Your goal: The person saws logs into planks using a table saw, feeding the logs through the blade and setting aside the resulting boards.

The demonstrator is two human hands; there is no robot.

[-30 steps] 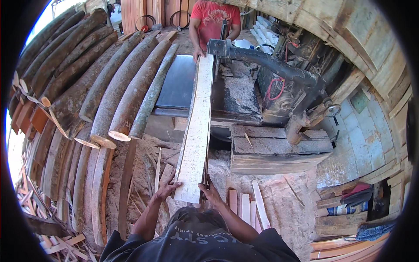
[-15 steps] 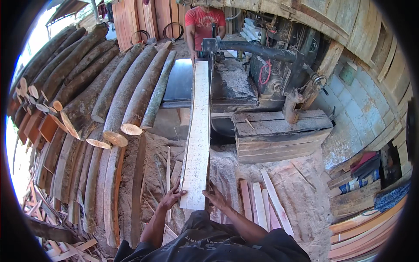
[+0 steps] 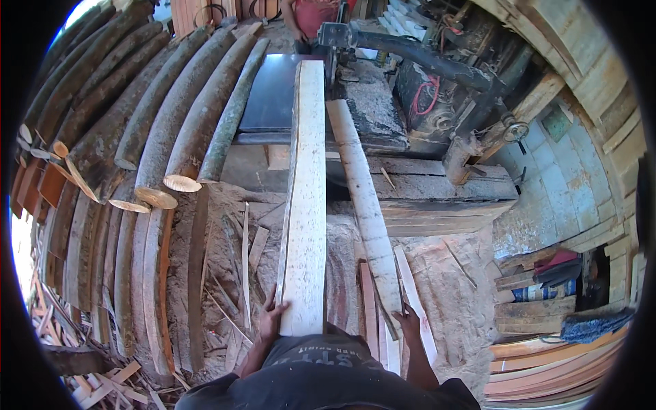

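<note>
A long, pale sawn timber (image 3: pixel 305 205) runs from my waist out to the dark metal saw table (image 3: pixel 273 102). Its near end is at my body, and my left hand (image 3: pixel 272 320) grips its left edge there. To the right, a thin plank with dark streaks (image 3: pixel 365 205) slants away from the timber, its far end close to the table's front edge. My right hand (image 3: pixel 410 325) is closed around the near end of that plank. The fingers beneath both pieces are partly hidden.
The bandsaw's arm (image 3: pixel 424 58) and handwheel (image 3: pixel 517 131) stand at the far right, above a wooden box (image 3: pixel 437 212). A co-worker in a red shirt (image 3: pixel 318 17) stands behind the table. Round logs (image 3: pixel 181 130) are stacked at left; sawn strips (image 3: pixel 413 294) lie on the sawdust-covered floor.
The thin plank has come apart from the timber and swung right with my right hand. My left hand remains on the timber. The view has shifted, and the co-worker appears higher.
</note>
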